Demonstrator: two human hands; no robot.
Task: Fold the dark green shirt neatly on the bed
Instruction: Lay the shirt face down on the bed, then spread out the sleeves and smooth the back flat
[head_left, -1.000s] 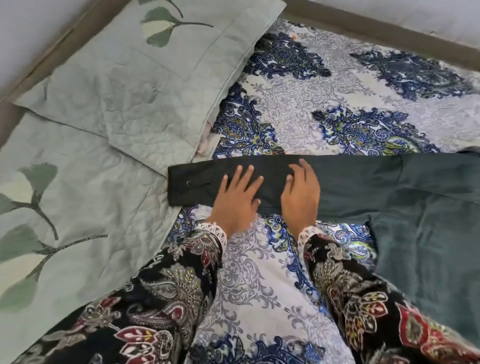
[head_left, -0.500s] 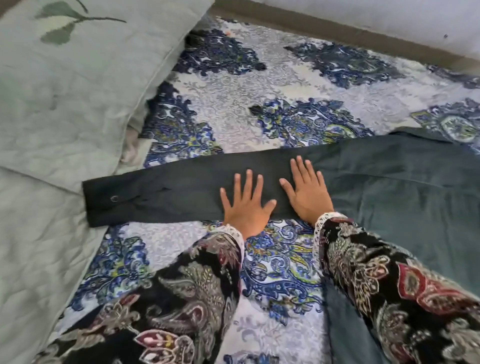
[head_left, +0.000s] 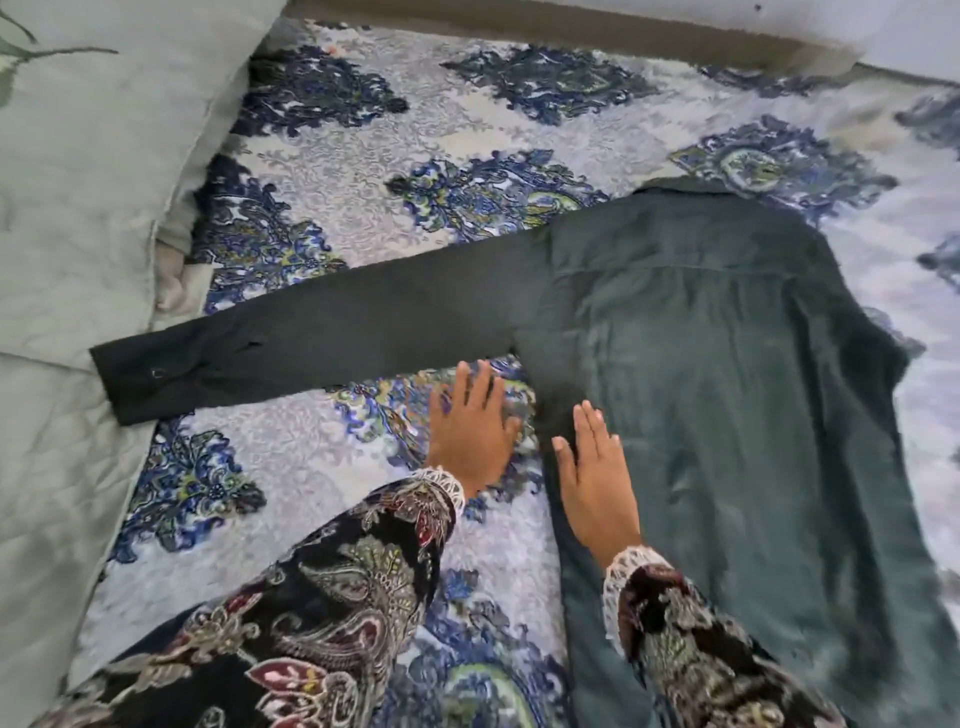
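The dark green shirt (head_left: 727, 374) lies flat, back side up, on the patterned bedsheet (head_left: 363, 218), collar at the far end. Its left sleeve (head_left: 311, 343) stretches straight out to the left, and the cuff reaches the edge of the quilt. My left hand (head_left: 470, 431) lies flat with straight fingers on the sheet, just below the sleeve near the armpit. Flat on the shirt's left side edge rests my right hand (head_left: 595, 478), fingers straight and pointing away from me.
A pale green quilt and a pillow (head_left: 78, 208) cover the left side of the bed. The bed frame (head_left: 519, 26) and a wall run along the far edge. Bare sheet shows above the sleeve and to the right of the shirt.
Both hands have slid right along the sleeve and come off it. The left one now lies on the sheet, the right one on the shirt's body. The view has swung right.
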